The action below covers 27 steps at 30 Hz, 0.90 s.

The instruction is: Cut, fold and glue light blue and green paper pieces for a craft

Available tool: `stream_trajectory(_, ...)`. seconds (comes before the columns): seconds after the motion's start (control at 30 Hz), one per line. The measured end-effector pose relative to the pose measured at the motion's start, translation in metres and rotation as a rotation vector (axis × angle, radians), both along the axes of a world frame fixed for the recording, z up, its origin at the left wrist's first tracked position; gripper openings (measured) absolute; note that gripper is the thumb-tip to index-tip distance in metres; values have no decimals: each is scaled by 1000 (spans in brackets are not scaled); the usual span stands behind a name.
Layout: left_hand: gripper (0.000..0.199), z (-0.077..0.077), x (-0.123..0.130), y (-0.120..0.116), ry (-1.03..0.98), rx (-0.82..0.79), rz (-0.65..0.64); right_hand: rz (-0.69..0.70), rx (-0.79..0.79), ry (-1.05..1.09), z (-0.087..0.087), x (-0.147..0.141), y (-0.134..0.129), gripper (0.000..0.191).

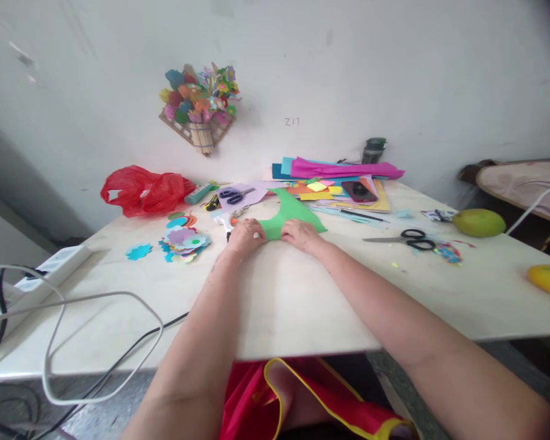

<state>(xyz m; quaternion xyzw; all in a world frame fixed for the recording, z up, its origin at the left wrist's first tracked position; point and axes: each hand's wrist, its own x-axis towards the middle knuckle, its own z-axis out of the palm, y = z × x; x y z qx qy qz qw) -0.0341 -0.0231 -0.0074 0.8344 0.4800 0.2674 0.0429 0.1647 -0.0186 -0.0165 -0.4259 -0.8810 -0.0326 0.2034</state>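
A sheet of green craft paper (293,211) with a curved cut-out on its left side lies in the middle of the table. At its near left corner, my left hand (246,237) grips the edge with curled fingers. My right hand (300,234) pinches the same near edge a short way to the right. Just left of my left hand is a white tool, perhaps a glue gun (223,223), partly hidden by that hand. Farther left sits a pile of flower-shaped paper cut-outs (183,241), with a single blue cut-out (139,251) beside it.
Black-handled scissors (412,239) lie open on the right, near a green mango (479,222). Behind are dark scissors (233,195), stacked coloured sheets (343,168) and a phone (360,190). A red plastic bag (142,189) stands back left; a power strip (50,269) and loose cables occupy the left edge.
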Motion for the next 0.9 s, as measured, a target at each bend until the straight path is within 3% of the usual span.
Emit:
stream_trajectory(0.13,11,-1,-5,-2,-70,-156,90,30,-44,115,-9,-2,8,8)
stream_trajectory(0.27,16,-2,-9,-4,-190,-274,59,46,-117,231,-15,-3,15,5)
stream_trajectory(0.63,18,0,-12,-5,-233,-339,96,63,-176,304,-17,-11,20,5)
stream_trajectory(0.9,14,2,-9,-6,-187,-340,118,-35,-248,276,-14,-17,19,12)
